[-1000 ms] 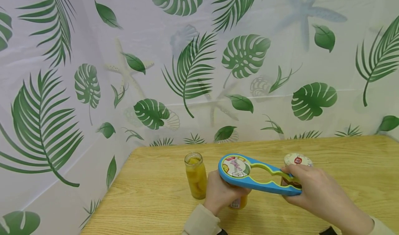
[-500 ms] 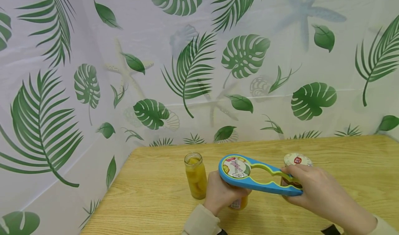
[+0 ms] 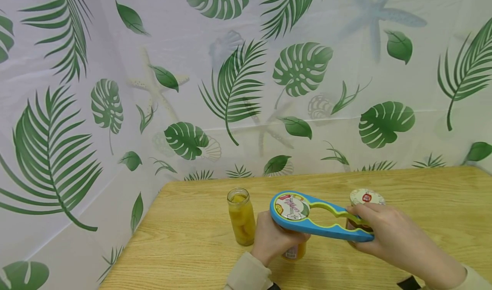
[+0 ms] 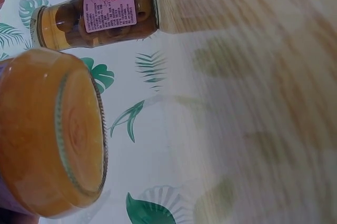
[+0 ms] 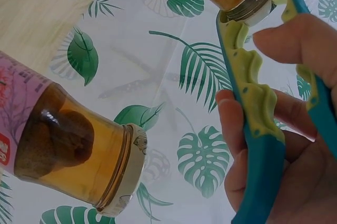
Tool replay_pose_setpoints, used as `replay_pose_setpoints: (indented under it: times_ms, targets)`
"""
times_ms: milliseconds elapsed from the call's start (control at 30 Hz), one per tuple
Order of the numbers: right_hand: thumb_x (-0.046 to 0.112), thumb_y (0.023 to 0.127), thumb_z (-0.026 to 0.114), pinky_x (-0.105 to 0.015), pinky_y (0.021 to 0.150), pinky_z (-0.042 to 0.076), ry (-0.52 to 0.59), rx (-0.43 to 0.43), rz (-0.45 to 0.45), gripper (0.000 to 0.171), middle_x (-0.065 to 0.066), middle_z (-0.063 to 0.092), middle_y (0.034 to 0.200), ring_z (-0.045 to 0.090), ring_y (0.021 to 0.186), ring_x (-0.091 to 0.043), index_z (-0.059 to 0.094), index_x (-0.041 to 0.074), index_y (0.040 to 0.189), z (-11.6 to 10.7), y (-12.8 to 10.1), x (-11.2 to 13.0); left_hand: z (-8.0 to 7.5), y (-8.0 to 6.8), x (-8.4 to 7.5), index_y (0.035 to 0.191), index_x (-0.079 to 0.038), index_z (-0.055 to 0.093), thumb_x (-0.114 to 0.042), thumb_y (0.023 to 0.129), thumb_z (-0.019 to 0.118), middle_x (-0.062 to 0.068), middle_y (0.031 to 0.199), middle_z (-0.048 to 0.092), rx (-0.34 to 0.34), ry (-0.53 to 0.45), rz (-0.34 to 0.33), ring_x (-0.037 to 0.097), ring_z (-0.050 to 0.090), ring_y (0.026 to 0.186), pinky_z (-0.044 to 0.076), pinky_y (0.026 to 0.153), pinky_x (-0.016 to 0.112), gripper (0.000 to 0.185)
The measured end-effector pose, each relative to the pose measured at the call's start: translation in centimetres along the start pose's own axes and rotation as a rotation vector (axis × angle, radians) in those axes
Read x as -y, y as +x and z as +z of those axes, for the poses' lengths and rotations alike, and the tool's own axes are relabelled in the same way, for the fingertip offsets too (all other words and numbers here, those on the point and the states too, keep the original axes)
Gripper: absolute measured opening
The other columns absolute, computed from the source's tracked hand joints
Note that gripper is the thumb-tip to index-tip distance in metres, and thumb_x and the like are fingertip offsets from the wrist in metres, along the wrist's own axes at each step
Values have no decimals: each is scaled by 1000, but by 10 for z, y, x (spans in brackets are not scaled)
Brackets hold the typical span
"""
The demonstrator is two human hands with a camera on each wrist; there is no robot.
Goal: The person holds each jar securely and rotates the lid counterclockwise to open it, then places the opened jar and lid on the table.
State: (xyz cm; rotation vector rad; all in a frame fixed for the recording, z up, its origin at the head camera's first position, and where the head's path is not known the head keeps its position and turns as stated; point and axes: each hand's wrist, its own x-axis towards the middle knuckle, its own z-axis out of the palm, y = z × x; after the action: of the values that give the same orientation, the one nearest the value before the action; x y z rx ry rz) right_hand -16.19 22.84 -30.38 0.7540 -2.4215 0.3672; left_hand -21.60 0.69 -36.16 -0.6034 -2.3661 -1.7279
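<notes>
Nearest the person, a cream sleeve [image 3: 249,273] leads to the left hand [image 3: 272,238], its grip curled round an orange jar [image 4: 37,134]. The left wrist view shows this jar's base, seemingly raised off the desk [image 3: 184,234]. The right hand [image 3: 396,236] has its grip closed about the handle end of a blue-and-lime jar opener [image 3: 326,232]. The key relation, I judge, is at the opener's other end: its ring surrounds the printed lid [image 3: 292,207] directly over the left hand. The opener's long axis runs from there to the person's right, slightly nearer, so the left hand is closer to the lid. Farther off, a lidless jar of yellow fruit [image 3: 242,224] stands just left of the left hand, and a lidded jar [image 3: 367,196] stands beyond the right. Behind hangs a leaf-printed sheet [image 3: 246,166].
</notes>
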Motion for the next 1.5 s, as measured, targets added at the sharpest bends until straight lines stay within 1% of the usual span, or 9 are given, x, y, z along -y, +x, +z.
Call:
replay_pose_setpoints:
  times_ms: [300, 567, 800, 1067, 1267, 1433, 1500]
  targets:
    - [15, 50, 83, -22, 48, 41, 17, 20, 3, 44, 19, 45, 72, 41, 59, 1, 58, 17, 86, 0, 0, 0, -1, 0, 2, 102, -21, 61, -17, 56, 81, -13, 88, 62, 16, -32, 0, 3, 58, 79, 47, 71, 21, 50]
    - [14, 50, 83, -22, 48, 42, 23, 19, -8, 44, 20, 45, 72, 40, 59, 3, 58, 16, 87, 0, 0, -1, -1, 0, 1, 102, -19, 61, -16, 56, 81, -13, 88, 62, 20, -38, 0, 3, 58, 79, 47, 71, 21, 50]
    - [15, 51, 83, -22, 49, 43, 29, 38, -6, 43, 20, 45, 72, 41, 60, 3, 59, 16, 87, 0, 0, -1, -2, 1, 2, 100, -18, 62, -16, 56, 81, -12, 87, 63, 29, -55, 16, 3, 59, 79, 47, 72, 21, 48]
    - [15, 50, 83, -22, 49, 44, 25, 28, -33, 44, 18, 47, 74, 42, 60, 2, 60, 14, 87, 0, 0, -3, -2, 0, 1, 101, -18, 62, -13, 56, 81, -11, 88, 63, 45, -78, 6, 4, 59, 80, 47, 73, 21, 49]
    - [14, 50, 84, -22, 49, 44, 28, 40, -25, 44, 18, 47, 74, 42, 61, 2, 60, 14, 88, -1, -1, -3, -3, 0, 0, 101, -17, 62, -11, 56, 80, -11, 89, 63, 54, -87, 8, 4, 59, 81, 47, 73, 22, 50]
    - [16, 52, 83, -22, 50, 44, 32, 60, -9, 43, 19, 47, 74, 43, 61, 2, 60, 15, 89, -1, -1, -3, -4, 0, -1, 102, -16, 62, -9, 56, 80, -11, 90, 63, 64, -87, 26, 4, 59, 82, 47, 74, 22, 50]
    - [15, 51, 83, -22, 50, 44, 38, 49, -19, 44, 19, 47, 74, 43, 62, 2, 60, 15, 89, -1, -1, -3, -4, 0, -1, 102, -16, 62, -9, 56, 80, -11, 90, 63, 67, -83, 30, 4, 59, 82, 47, 74, 22, 50]
